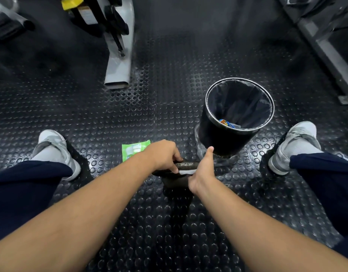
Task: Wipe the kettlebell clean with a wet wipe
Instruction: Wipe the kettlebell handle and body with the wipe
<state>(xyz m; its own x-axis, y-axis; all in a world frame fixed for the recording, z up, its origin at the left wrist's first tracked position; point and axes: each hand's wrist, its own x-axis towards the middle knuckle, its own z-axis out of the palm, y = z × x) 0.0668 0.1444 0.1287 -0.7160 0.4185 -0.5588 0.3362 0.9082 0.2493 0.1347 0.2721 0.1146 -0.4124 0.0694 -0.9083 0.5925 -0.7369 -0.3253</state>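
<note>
We are steadying the kettlebell (177, 182) on the floor (149, 222) between our feet, our left hand (164, 155) curling its fingers around the handle (186, 164) while our right hand (203, 170) is pressing the wet wipe (185, 172) under it, thumb raised; its fingers are hidden.

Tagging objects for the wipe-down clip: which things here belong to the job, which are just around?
Job: kettlebell, wet wipe, green wipe pack, left hand, right hand.
Around: lined bin, grey machine leg, studded floor.
</note>
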